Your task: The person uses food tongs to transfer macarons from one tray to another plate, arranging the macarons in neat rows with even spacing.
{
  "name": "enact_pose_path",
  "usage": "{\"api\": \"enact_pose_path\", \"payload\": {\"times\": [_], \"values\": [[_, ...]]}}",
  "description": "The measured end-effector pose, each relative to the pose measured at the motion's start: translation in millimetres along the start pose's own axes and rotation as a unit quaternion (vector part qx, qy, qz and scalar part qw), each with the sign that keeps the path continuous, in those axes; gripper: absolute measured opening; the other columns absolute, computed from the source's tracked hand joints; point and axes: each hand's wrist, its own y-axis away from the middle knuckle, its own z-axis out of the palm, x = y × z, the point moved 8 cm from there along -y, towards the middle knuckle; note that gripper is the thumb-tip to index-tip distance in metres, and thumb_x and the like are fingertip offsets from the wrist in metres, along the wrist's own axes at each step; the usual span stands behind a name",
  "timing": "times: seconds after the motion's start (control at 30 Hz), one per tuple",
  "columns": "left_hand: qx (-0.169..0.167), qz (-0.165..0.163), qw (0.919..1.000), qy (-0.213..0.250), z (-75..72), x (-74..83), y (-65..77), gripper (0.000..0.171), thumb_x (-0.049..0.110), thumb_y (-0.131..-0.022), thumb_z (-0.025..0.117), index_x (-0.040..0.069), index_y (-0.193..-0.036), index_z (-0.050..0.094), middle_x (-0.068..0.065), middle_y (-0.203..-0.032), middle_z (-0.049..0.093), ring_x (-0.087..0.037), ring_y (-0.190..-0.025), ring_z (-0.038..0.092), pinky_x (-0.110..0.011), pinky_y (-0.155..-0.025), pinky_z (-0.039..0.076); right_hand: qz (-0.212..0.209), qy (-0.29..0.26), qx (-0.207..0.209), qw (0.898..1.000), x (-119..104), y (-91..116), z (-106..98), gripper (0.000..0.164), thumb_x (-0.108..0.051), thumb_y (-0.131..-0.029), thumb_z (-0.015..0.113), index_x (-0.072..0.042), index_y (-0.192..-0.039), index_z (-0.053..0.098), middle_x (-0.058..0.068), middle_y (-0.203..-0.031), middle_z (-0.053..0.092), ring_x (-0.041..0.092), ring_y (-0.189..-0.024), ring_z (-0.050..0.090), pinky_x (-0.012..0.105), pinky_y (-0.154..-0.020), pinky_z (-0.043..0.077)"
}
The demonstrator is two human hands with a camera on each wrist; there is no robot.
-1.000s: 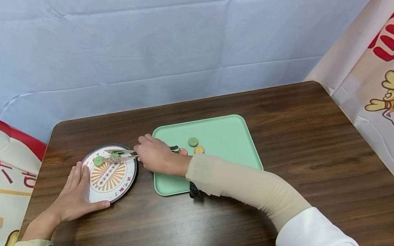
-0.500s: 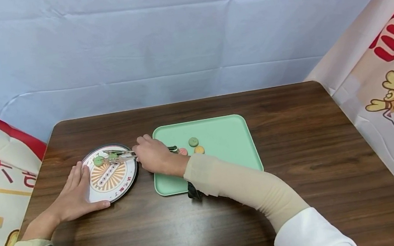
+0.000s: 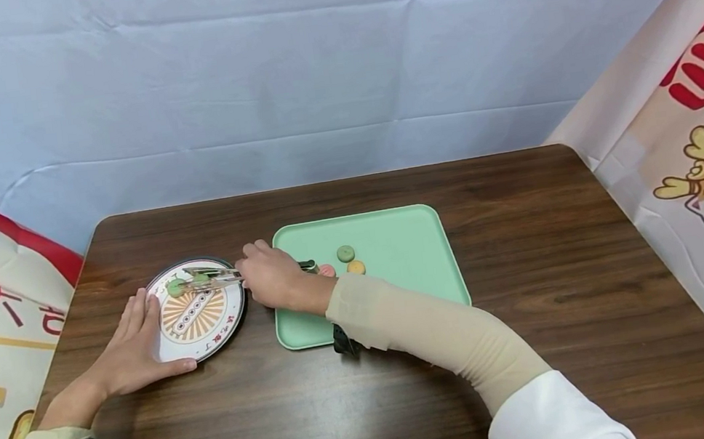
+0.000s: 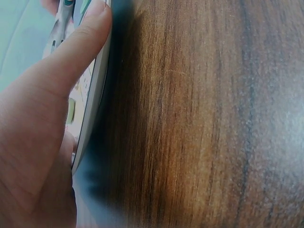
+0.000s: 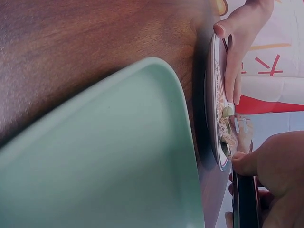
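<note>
In the head view my right hand (image 3: pixel 272 275) grips metal serving tongs (image 3: pixel 224 275), whose dark handle end sticks out over the tray. The tongs reach left across a round white patterned plate (image 3: pixel 223 327). A green macaron (image 3: pixel 201 277) lies between their tips, close over the plate. Beside those tips, on the plate's upper left, sits another green macaron (image 3: pixel 175 288). My left hand (image 3: pixel 126 346) rests along the plate's left rim, fingers straight and thumb spread to the front rim. The right wrist view shows my thumb (image 5: pixel 244 164) pressed on the tongs' black grip (image 5: pixel 245 199).
A light green tray (image 3: pixel 394 236) lies right of the plate. On it sit a green macaron (image 3: pixel 346 253), a yellow macaron (image 3: pixel 356 268) and a pink macaron (image 3: pixel 327 271) partly behind my right forearm. The dark wooden table (image 3: pixel 529 264) ends at a pale cloth backdrop (image 3: pixel 336 89).
My right hand and the tongs have shifted slightly left, bringing the held macaron nearer the other green one. The left hand has stayed on the plate's rim.
</note>
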Motion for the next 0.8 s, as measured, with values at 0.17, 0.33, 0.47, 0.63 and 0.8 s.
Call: {"api": "enact_pose_path", "payload": {"times": [0.17, 0.33, 0.47, 0.63, 0.8], "values": [[0.001, 0.001, 1.0000, -0.001, -0.3, 0.4, 0.2, 0.139, 0.067, -0.077, 0.076, -0.013, -0.156, -0.006, -0.032, -0.163, -0.020, -0.049, -0.151, -0.016, -0.071, -0.116, 0.009, 0.002, -0.002, -0.003, 1.000, 0.2, -0.3, 0.4, 0.026, -0.028, -0.106, 0.055, -0.017, -0.125, 0.070, 0.002, -0.114, 0.058, 0.015, -0.098, 0.047, 0.025, -0.078, 0.050], [0.002, 0.002, 1.0000, -0.001, -0.2, 0.2, -0.1, 0.139, 0.067, -0.077, 0.076, -0.013, -0.156, -0.006, -0.031, -0.163, -0.020, -0.048, -0.151, -0.017, -0.069, -0.117, 0.007, 0.005, -0.005, -0.003, 1.000, 0.0, 0.0, -0.6, 0.027, -0.027, -0.106, 0.055, -0.016, -0.126, 0.070, 0.002, -0.116, 0.057, 0.016, -0.100, 0.047, 0.026, -0.080, 0.051], [0.002, 0.002, 1.0000, -0.002, 0.1, -0.3, -0.4, 0.139, 0.067, -0.077, 0.076, -0.013, -0.156, -0.006, -0.031, -0.163, -0.020, -0.048, -0.151, -0.017, -0.069, -0.118, 0.007, 0.008, -0.005, -0.006, 1.000, 0.2, -0.4, -0.3, 0.028, -0.028, -0.106, 0.055, -0.016, -0.127, 0.069, 0.002, -0.117, 0.057, 0.016, -0.101, 0.047, 0.026, -0.080, 0.050], [0.003, 0.004, 1.0000, 0.000, 0.4, -0.7, -0.3, 0.139, 0.067, -0.078, 0.076, -0.013, -0.156, -0.006, -0.031, -0.163, -0.020, -0.048, -0.151, -0.017, -0.069, -0.118, 0.006, 0.011, 0.000, -0.006, 1.000, 0.4, -0.7, -0.7, 0.028, -0.028, -0.105, 0.056, -0.017, -0.127, 0.069, 0.002, -0.115, 0.057, 0.016, -0.099, 0.046, 0.026, -0.079, 0.050], [0.002, 0.006, 1.0000, 0.001, 0.9, -1.3, -0.3, 0.138, 0.067, -0.078, 0.076, -0.013, -0.156, -0.006, -0.031, -0.163, -0.020, -0.048, -0.151, -0.017, -0.068, -0.118, 0.005, 0.013, 0.001, -0.005, 1.000, 0.9, -0.8, -0.7, 0.027, -0.028, -0.105, 0.057, -0.017, -0.125, 0.070, 0.002, -0.114, 0.057, 0.016, -0.098, 0.046, 0.026, -0.078, 0.050]]}}
